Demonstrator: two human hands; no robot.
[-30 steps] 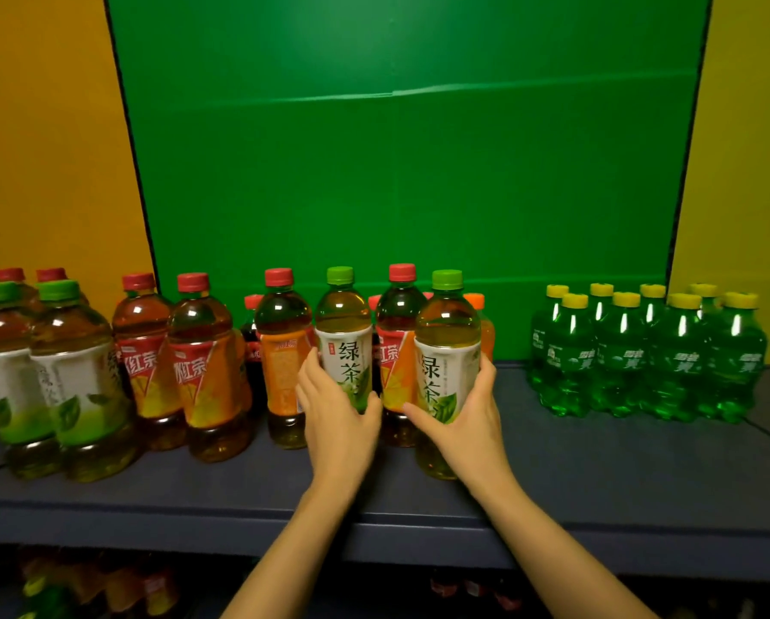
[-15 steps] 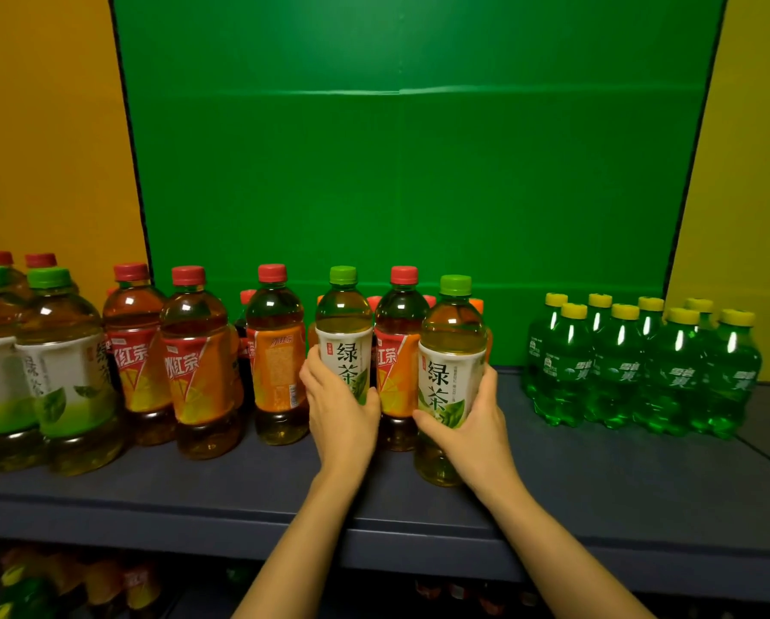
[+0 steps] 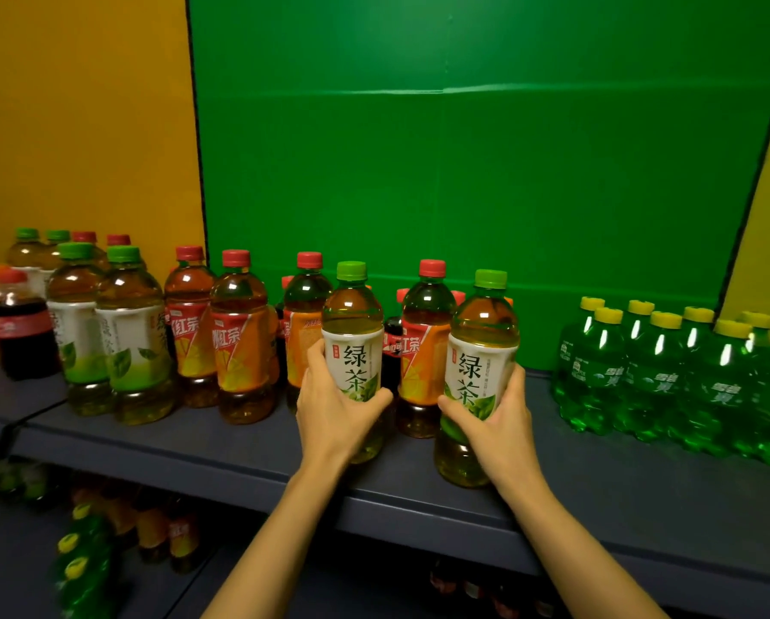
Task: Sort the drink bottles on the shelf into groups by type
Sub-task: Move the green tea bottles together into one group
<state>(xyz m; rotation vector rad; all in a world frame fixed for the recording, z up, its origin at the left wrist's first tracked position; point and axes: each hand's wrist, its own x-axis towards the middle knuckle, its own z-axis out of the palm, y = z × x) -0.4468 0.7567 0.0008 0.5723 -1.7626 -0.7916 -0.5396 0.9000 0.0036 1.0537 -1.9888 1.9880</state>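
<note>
Each hand, left hand (image 3: pixel 336 408) and right hand (image 3: pixel 492 411), wraps one green-capped bottle labelled 绿茶: left bottle (image 3: pixel 352 350), right bottle (image 3: pixel 483 364).

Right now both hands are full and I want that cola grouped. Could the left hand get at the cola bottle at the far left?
Probably not yet: the left hand is shut on a green tea. The cola bottle stands unblocked at the front.
</note>
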